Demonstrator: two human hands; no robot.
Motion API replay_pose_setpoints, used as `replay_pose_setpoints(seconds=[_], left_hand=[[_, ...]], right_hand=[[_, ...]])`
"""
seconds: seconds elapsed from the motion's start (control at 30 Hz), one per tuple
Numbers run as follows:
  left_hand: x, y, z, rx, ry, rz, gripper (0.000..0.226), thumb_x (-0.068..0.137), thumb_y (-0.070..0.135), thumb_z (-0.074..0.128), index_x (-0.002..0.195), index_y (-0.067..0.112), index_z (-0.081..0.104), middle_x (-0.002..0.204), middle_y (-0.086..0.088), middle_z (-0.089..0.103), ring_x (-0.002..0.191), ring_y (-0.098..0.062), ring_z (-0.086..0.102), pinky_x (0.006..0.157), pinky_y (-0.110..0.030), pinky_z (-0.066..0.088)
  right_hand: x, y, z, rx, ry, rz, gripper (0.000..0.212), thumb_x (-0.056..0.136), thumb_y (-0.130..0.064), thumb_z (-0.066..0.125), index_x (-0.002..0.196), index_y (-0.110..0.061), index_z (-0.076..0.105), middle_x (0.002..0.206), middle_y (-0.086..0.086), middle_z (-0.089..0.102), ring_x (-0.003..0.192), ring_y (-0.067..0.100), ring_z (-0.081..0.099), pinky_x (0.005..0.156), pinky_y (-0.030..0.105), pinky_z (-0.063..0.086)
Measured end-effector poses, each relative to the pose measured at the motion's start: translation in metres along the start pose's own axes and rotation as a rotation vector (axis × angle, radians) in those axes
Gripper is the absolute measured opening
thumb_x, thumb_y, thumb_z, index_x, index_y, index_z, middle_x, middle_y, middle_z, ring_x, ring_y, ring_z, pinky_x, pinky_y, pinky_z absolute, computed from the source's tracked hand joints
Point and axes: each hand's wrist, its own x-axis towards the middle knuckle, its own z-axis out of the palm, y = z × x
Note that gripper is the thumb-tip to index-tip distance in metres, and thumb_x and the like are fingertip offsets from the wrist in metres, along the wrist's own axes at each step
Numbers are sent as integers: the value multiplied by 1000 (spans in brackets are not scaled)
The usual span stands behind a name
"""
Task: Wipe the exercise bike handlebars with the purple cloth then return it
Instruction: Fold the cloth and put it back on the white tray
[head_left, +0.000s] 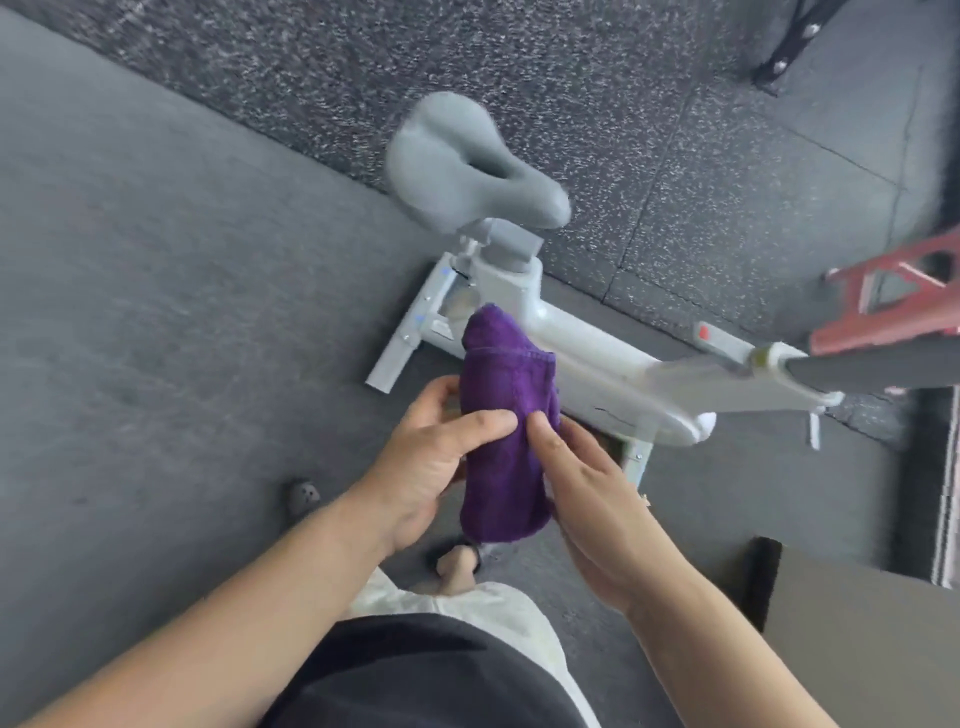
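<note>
I hold the purple cloth (506, 431) upright in front of me, folded into a long bundle. My left hand (436, 457) grips its left side with the thumb across the front. My right hand (582, 483) grips its right side and lower end. Behind the cloth stands the white exercise bike (597, 358), with its grey saddle (467, 161) at the top middle. A dark grey handlebar grip (872, 369) runs off the right edge, apart from the cloth and both hands.
A red metal frame (893, 301) stands at the right, above the handlebar. A brown box or board (862, 644) sits at the lower right. Speckled rubber floor tiles (675, 130) and a grey mat (156, 312) lie under the bike. My foot (457, 566) shows below the cloth.
</note>
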Motion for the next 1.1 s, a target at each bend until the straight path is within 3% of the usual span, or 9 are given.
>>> replay_pose_setpoints(seconds=[0.13, 0.27, 0.4, 0.47, 0.57, 0.67, 0.8, 1.0, 1.1], left_hand=[[-4, 35, -88, -55, 77, 66, 55, 67, 19, 78, 119, 17, 60, 97, 4, 75, 84, -14, 72, 66, -28, 55], [-9, 71, -181, -71, 105, 76, 45, 69, 17, 76, 112, 18, 66, 93, 2, 75, 80, -13, 71, 61, -24, 56], [-12, 103, -260, -89, 167, 39, 39, 65, 20, 82, 102, 16, 71, 91, -2, 77, 81, -17, 72, 68, -28, 58], [-10, 121, -288, -89, 193, 39, 48, 58, 25, 87, 102, 18, 71, 93, -2, 78, 85, -19, 73, 75, -32, 59], [-5, 152, -317, -67, 259, 89, 52, 60, 23, 89, 107, 24, 67, 96, 7, 79, 90, -13, 75, 73, -26, 59], [6, 184, -334, -65, 304, 118, 54, 62, 23, 89, 110, 28, 66, 101, 7, 79, 92, -12, 75, 69, -24, 58], [29, 229, -349, -74, 252, 49, 55, 65, 30, 85, 116, 29, 66, 104, 3, 79, 88, -12, 76, 67, -29, 55], [80, 307, -366, 1, 266, 46, 44, 64, 41, 83, 104, 32, 67, 87, 9, 71, 69, -10, 59, 57, -25, 39], [117, 353, -371, 52, 254, 51, 41, 68, 31, 83, 106, 17, 74, 103, -1, 77, 89, -19, 72, 74, -31, 57]], right_hand=[[17, 0, 83, -74, -76, 116, 35, 96, -30, 64, 130, -20, 61, 113, 3, 77, 105, 20, 72, 95, 41, 54], [42, 2, 174, -63, -143, 204, 34, 91, -19, 69, 122, -6, 65, 108, 15, 78, 91, 22, 75, 76, 29, 58], [72, 0, 254, 36, -214, 302, 51, 81, -19, 73, 124, 4, 62, 117, 28, 71, 101, 35, 71, 91, 45, 58], [85, -6, 287, 59, -278, 333, 50, 82, -17, 73, 124, 6, 62, 119, 29, 70, 100, 32, 71, 91, 42, 59], [103, -16, 323, 84, -300, 321, 54, 75, -12, 79, 121, 8, 62, 113, 26, 73, 96, 31, 74, 82, 38, 61], [124, -36, 348, -39, -176, 209, 67, 60, -18, 91, 116, 6, 65, 107, 26, 75, 99, 38, 73, 88, 47, 60], [159, -67, 368, -134, -57, 34, 46, 62, -22, 90, 98, -1, 69, 89, 16, 77, 78, 24, 73, 69, 32, 58], [241, -127, 394, 263, -114, 86, 25, 79, 0, 74, 102, -8, 67, 99, 21, 72, 91, 32, 68, 87, 50, 53], [289, -171, 402, 351, -40, 36, 25, 78, 4, 71, 97, -12, 69, 96, 15, 73, 93, 32, 66, 91, 53, 52]])
